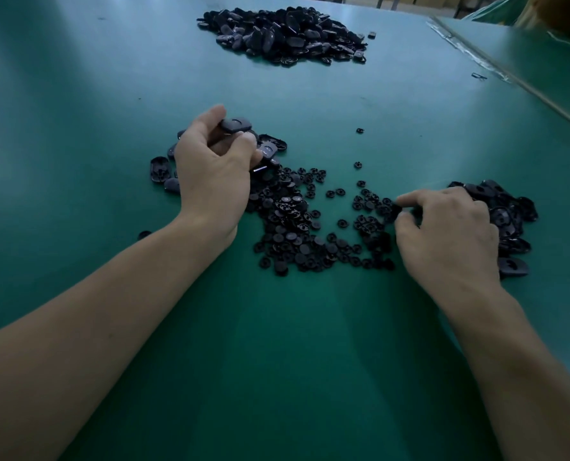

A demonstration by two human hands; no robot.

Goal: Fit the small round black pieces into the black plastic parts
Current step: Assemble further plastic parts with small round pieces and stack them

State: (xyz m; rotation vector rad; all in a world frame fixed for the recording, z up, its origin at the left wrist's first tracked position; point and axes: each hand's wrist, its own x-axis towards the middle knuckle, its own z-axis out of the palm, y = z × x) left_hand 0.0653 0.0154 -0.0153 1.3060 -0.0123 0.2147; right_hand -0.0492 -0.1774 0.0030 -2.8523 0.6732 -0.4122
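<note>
green table (77, 161) strewn with small round black pieces (293, 224).

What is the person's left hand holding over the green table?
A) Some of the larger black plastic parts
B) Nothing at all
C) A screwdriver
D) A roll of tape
A: the left hand has its fingers curled round black plastic parts, one of them poking out at the fingertips.
</note>
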